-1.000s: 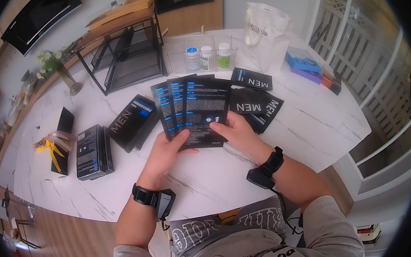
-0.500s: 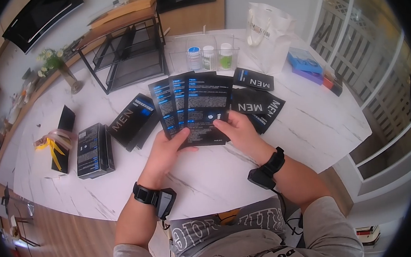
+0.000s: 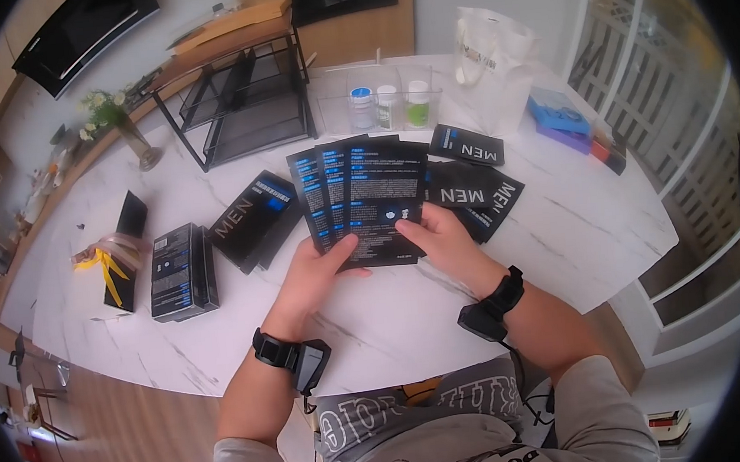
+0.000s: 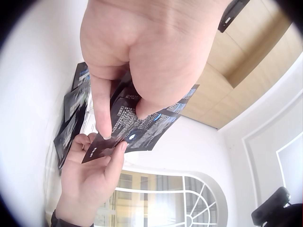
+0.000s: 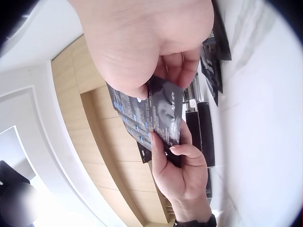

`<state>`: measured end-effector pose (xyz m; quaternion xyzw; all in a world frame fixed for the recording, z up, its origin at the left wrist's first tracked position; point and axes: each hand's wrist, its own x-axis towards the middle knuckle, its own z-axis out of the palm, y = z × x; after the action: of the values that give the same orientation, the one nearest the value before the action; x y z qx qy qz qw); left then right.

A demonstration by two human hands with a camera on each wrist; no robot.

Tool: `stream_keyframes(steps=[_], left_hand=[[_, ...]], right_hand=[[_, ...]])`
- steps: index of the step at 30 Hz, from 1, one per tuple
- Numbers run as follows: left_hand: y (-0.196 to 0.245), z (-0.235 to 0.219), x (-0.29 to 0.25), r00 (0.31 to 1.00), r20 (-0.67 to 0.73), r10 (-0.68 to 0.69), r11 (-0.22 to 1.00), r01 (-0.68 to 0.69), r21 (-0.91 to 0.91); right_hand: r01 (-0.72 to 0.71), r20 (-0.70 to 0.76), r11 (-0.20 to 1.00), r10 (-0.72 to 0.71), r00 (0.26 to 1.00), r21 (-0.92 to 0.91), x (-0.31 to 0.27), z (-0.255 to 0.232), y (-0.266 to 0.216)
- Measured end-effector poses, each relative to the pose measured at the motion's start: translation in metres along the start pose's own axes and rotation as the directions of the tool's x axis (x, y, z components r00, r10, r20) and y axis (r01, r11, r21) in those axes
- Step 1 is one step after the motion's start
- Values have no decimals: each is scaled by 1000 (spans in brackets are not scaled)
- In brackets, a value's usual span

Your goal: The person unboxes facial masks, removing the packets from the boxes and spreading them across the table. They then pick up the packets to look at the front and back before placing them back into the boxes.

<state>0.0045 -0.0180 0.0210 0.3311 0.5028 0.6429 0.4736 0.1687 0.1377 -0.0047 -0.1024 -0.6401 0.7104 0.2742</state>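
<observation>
Several black sachets with blue and white print are fanned out above the table, backs facing the head camera. The left hand pinches their lower left part, thumb on top. At the lower right edge the right hand pinches them with its thumb in front. In the left wrist view the left hand and the sachets fill the middle. The right wrist view shows the right hand gripping the sachets. Most of the fingers behind the fan are hidden in the head view.
More black sachets lie right of the fan. To the left are a stack marked MEN, black boxes and a ribboned box. Behind stand a mesh rack, a clear organizer with bottles and a white bag.
The whole head view has shifted slightly, with the scene sitting a little farther right. Both hands keep their hold on the fanned sachets, whose spread looks nearly the same.
</observation>
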Motion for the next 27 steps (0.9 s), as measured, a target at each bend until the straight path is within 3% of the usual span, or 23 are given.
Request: stream_keyframes(steps=[27], left_hand=[[-3,-3,1,1000,28,-3,1000,3,-6]], right_hand=[[-46,29,999,46,999,-10,-2,1,-1]])
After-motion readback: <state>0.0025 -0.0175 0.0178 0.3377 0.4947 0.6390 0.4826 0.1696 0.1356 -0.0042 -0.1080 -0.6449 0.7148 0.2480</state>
